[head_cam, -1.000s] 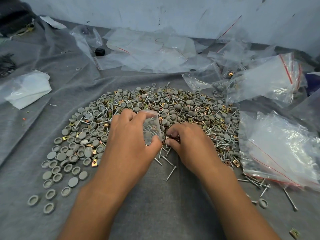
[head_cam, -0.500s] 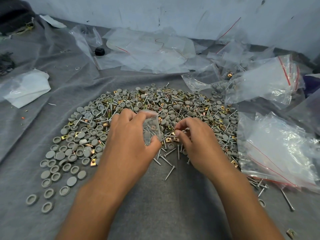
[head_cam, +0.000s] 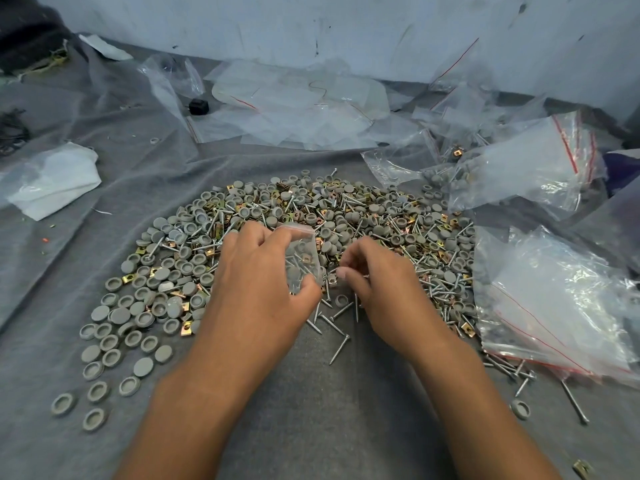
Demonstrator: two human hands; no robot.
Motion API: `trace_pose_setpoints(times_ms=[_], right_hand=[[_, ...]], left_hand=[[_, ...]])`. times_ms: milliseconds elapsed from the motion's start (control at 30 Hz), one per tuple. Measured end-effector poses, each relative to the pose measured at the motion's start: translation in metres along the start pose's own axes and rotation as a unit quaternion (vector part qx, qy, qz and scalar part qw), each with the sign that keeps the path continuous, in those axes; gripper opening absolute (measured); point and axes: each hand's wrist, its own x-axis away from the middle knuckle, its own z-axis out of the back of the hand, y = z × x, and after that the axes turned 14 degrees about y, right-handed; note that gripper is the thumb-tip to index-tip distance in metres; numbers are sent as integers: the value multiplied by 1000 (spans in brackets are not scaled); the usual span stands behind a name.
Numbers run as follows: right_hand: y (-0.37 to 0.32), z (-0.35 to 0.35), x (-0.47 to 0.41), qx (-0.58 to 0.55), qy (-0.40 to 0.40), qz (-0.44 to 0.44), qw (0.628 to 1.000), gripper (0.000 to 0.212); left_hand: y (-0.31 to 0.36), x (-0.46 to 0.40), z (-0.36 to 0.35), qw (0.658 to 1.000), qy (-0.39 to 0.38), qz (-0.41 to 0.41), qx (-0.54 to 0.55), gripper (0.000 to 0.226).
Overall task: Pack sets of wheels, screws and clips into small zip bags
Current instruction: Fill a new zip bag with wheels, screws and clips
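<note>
The left hand [head_cam: 256,275] holds the small zip bag [head_cam: 303,258] upright at the pile's six o'clock edge; the right hand [head_cam: 374,275] pinches something small at three o'clock. Keep the mouth open and drop pieces straight in.

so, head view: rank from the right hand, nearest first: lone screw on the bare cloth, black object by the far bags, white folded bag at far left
1. Lone screw, just below-left of the right hand.
2. Black object, far back, left of centre.
3. White folded bag, far left edge.
</note>
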Motion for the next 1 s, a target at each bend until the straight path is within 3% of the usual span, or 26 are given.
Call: trace_pose_setpoints(times_ms=[100,233,400,600,833,933,1000], right_hand=[[0,5,-4,-41,42,-9,998,29],[-1,-1,-1,60,-7,18,998,19],[-4,-5,1,113,5,47,992,14],[-1,0,-1,47,29,8,998,8],[0,-2,2,77,-54,23,995,15],[-2,6,0,-22,-28,-16,999,15],[-11,13,-2,-142,37,-15,989,13]], left_hand=[[0,-1,0,1000,0,-2,6,46],[-1,-1,-1,1000,0,-4,6,46],[-2,-1,-1,1000,1,-3,-2,47],[-2,-1,-1,1000,0,-3,1,46],[-2,-1,-1,1000,-1,-2,-1,47],[-2,0,-1,1000,-2,-2,1,47],[-2,0,-1,1000,2,-7,-1,47]])
